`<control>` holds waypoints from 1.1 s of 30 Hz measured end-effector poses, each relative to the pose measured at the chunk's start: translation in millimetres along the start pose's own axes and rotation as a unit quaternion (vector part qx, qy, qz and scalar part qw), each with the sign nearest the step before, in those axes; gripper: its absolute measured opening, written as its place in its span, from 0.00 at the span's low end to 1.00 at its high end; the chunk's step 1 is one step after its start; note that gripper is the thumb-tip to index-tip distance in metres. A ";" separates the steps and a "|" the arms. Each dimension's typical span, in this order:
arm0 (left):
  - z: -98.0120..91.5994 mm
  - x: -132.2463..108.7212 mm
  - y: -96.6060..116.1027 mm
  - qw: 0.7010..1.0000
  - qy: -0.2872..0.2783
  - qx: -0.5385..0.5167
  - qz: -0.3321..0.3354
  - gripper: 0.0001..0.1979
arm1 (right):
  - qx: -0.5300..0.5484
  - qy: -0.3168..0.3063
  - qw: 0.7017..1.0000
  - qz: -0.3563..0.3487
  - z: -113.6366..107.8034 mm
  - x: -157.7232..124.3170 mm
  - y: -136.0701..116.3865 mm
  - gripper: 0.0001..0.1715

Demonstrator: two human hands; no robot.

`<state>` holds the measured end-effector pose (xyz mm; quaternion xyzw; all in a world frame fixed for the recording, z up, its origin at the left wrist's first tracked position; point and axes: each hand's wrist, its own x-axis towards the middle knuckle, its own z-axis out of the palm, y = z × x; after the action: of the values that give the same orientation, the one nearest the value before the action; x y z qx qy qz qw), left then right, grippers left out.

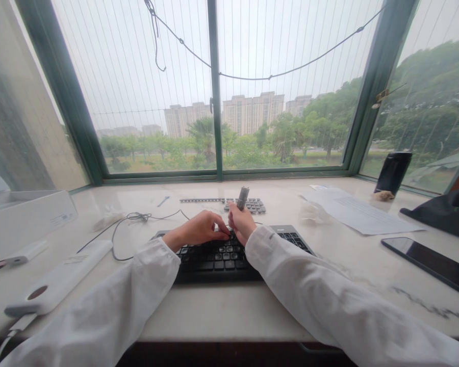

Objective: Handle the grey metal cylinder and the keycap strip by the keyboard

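light: bright, diffuse, from window [215, 127] | sky [286, 30]: washed out | edges: stretched | detail: soft

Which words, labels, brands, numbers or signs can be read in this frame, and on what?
No text is legible.
White box: small print on its side, too small.
White device: printed lines, too small and blurred.
Paper sheet: faint lines of print, too blurred.
Keyboard: a pale mark near its upper right, too small; key legends unreadable.

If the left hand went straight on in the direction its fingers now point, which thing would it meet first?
Most likely the right hand, close ahead of the left hand; depth is unclear, so the keyboard below may come first.
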<state>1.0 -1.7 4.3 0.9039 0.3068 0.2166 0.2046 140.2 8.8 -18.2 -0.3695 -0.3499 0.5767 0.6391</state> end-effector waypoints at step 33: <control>14.0 1.2 -17.5 0.996 0.068 -0.039 -0.036 0.13 | -0.375 -0.097 0.870 -0.306 0.6 -35.0 6.2 0.23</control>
<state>0.9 8.5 -15.7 0.8669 0.3435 0.2822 0.2255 133.6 -25.6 -24.1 -0.3983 -0.6958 0.2108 0.5592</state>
